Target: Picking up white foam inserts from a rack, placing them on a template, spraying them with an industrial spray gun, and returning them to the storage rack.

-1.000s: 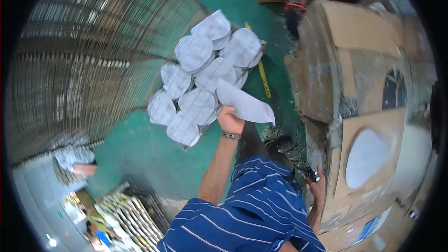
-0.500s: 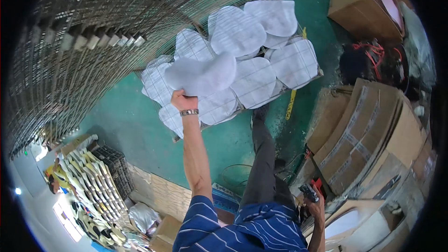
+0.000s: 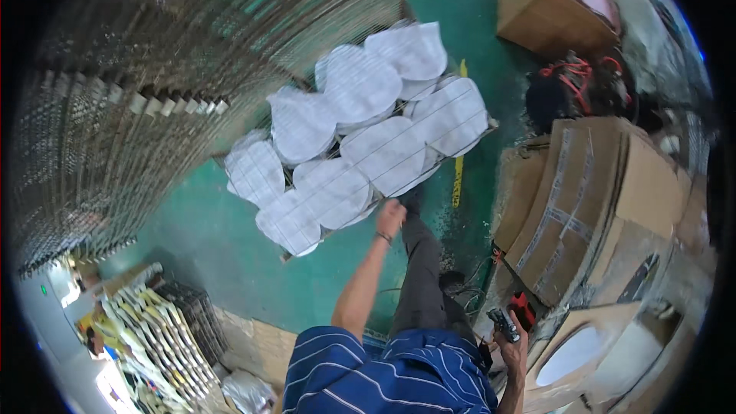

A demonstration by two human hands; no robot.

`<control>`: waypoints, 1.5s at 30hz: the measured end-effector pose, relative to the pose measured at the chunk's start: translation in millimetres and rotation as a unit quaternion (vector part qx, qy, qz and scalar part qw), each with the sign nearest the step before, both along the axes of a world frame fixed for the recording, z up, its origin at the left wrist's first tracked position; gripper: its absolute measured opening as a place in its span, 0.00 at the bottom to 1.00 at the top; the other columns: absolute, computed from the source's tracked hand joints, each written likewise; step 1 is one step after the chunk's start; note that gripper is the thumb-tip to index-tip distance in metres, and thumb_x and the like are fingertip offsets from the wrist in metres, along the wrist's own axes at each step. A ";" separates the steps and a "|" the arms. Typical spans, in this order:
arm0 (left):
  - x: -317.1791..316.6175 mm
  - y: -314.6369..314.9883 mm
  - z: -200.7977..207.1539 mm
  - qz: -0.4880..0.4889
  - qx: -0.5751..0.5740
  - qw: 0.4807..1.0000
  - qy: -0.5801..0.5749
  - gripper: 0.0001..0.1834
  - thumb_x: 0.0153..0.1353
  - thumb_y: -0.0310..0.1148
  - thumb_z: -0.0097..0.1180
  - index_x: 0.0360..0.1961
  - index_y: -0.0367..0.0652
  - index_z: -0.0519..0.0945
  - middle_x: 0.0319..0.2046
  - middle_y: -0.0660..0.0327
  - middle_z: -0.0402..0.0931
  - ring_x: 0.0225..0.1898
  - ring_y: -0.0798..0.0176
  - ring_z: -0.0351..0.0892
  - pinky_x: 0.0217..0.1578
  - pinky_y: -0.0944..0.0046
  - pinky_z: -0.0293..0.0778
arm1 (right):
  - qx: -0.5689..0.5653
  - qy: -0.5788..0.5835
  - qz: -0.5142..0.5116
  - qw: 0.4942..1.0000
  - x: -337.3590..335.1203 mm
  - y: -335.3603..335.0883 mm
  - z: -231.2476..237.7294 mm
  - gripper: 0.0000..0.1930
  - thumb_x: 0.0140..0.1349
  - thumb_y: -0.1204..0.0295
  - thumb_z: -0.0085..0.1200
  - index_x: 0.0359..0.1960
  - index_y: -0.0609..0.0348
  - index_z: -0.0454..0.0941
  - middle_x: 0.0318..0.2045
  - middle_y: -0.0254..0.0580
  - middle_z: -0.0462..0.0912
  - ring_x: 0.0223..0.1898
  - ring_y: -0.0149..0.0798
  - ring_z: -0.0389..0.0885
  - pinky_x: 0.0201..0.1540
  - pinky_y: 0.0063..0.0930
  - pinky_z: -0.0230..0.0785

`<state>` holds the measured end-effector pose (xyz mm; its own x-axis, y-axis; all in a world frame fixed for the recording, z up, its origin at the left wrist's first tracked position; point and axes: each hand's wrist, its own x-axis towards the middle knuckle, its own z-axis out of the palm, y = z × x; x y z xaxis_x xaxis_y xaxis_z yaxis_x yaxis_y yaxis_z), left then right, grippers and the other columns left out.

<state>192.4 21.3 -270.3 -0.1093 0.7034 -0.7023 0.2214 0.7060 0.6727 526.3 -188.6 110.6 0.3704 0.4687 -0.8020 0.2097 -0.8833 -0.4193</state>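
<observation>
White rounded sheets (image 3: pixel 381 155) lie in rows on a wire rack (image 3: pixel 492 124) in front of me, some overlapping. My left hand (image 3: pixel 391 218) is closed, just off the near edge of the rack, above my leg. I see nothing in its fingers, though blur softens them. Low on the right, my right hand (image 3: pixel 514 346) is wrapped round a black and silver handheld tool (image 3: pixel 504 325). A red part (image 3: pixel 524 310) shows beside it; whether it belongs to the tool I cannot tell.
Many wire racks (image 3: pixel 115 146) stand stacked at the far left. Flattened cardboard boxes (image 3: pixel 571 207) lean at the right, with an open carton (image 3: pixel 537 11) behind them. Red and dark cables (image 3: pixel 575 77) lie between. Padded pieces (image 3: pixel 157 322) are stacked at the lower left. Yellow tape (image 3: pixel 458 180) marks the green floor.
The white sheet has left my left hand, which has moved right and nearer to me, off the rack. My view has shifted; my right hand still grips the tool.
</observation>
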 end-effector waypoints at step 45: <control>299.5 -183.3 183.1 -0.565 -0.134 0.805 0.125 0.16 0.67 0.32 0.59 0.56 0.50 0.79 0.36 0.65 0.83 0.33 0.63 0.84 0.35 0.49 0.78 | 0.197 -0.345 -0.460 0.794 -1.8 -454.5 254.1 0.33 0.50 0.85 0.66 0.62 0.64 0.76 0.41 0.52 0.84 0.41 0.49 0.85 0.44 0.32 0.74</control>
<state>491.9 -161.9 -87.2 0.3320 0.2811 -0.9004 0.9284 0.0716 0.3647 524.5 -643.1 364.7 0.9889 -0.0898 -0.1179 -0.1482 -0.6249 -0.7665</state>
